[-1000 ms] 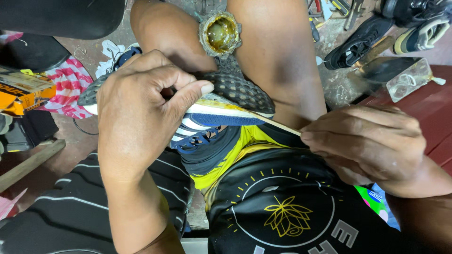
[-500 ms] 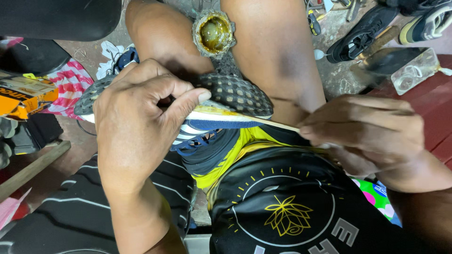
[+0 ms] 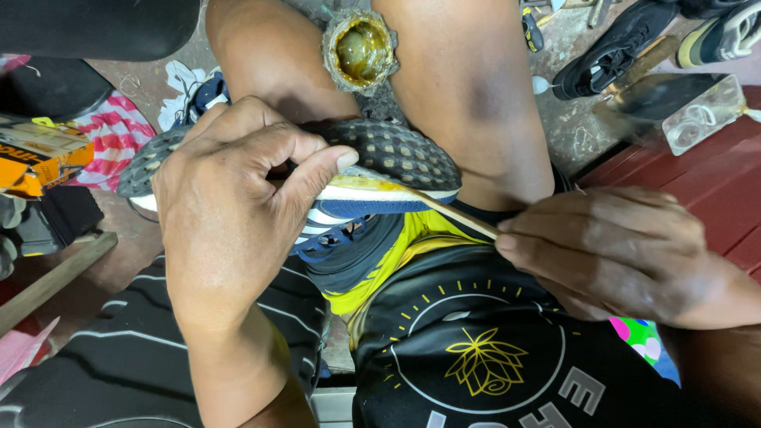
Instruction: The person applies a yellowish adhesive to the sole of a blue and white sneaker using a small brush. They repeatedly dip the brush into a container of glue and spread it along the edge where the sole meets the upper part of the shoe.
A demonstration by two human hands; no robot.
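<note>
amber glue in tin [image 3: 361, 49], left hand [image 3: 230, 206] gripping shoe [image 3: 380, 170]

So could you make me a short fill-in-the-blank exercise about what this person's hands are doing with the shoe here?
1. The left hand grips a sports shoe with a studded black ____ turned upward.
2. The right hand holds a thin wooden ____ whose tip lies along the shoe's edge.
3. The small round tin between the knees holds amber-coloured ____.
4. The shoe's lining is bright ____.

Missing words: sole; stick; glue; yellow
</note>
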